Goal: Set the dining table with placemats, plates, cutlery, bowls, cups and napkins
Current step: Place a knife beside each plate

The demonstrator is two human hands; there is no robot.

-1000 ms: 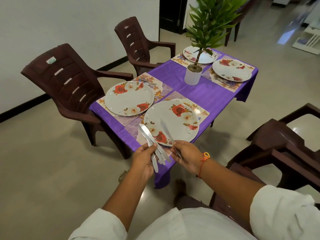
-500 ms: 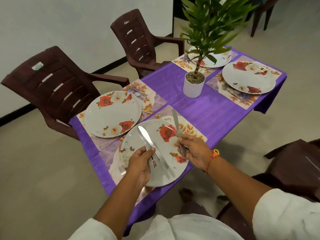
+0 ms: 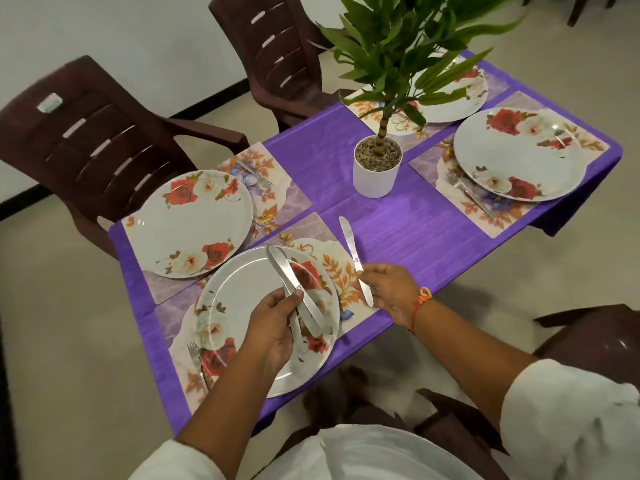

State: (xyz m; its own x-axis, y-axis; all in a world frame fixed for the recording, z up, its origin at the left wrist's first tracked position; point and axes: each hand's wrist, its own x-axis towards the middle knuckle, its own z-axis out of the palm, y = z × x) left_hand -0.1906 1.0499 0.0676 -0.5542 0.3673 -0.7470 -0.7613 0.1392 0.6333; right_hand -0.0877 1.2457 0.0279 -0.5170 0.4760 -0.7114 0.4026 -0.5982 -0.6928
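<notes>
My left hand [image 3: 273,327] grips a bundle of steel table knives [image 3: 292,284] over the nearest floral plate [image 3: 242,299]. My right hand [image 3: 388,292] pinches a single knife [image 3: 351,247] by its handle, blade pointing away, just right of that plate above its placemat [image 3: 341,271]. A fork [image 3: 195,360] lies on the mat at the plate's left. Three more floral plates sit on mats: near left [image 3: 194,223], far right [image 3: 519,154] with a fork [image 3: 467,192] beside it, and far back [image 3: 453,98] behind the plant.
A potted plant in a white pot [image 3: 375,171] stands mid-table on the purple cloth [image 3: 398,230]. Brown plastic chairs stand at the left [image 3: 90,143], back [image 3: 277,57] and right [image 3: 588,337]. Another fork [image 3: 256,176] peeks out by the left plate.
I have come closer to the table. My right hand has carried its knife from over the near plate to the plate's right side. The left hand stays over the plate with its knives.
</notes>
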